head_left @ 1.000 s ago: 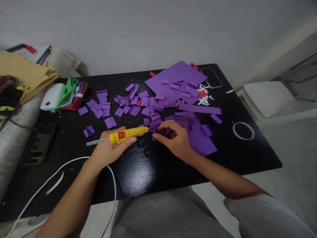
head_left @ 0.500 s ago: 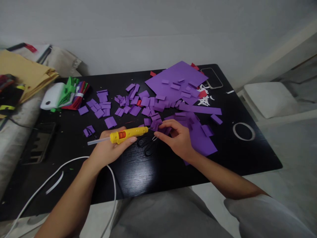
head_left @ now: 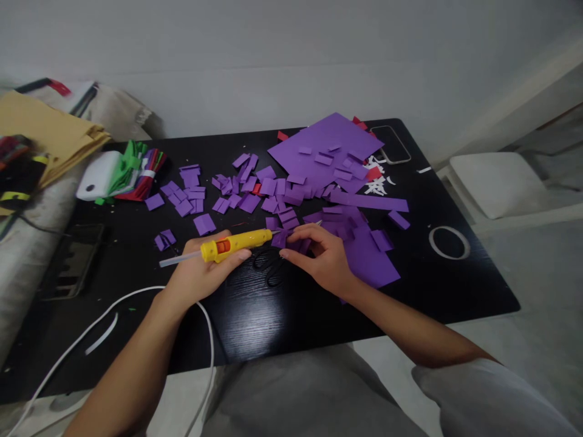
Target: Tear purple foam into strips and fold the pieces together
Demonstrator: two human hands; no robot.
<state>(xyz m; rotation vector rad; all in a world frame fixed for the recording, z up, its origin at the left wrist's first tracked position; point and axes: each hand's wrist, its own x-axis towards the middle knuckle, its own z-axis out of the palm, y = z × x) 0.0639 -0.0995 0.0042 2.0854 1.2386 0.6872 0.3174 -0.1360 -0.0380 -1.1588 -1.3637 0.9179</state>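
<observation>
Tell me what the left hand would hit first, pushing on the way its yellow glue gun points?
Probably the purple paper piece pinched in the right hand; the yellow glue gun in the left hand nearly touches it, depth unclear.

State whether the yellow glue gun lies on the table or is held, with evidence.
Held: the left hand grips the yellow glue gun, its nozzle pointing at purple pieces in the right hand.
</observation>
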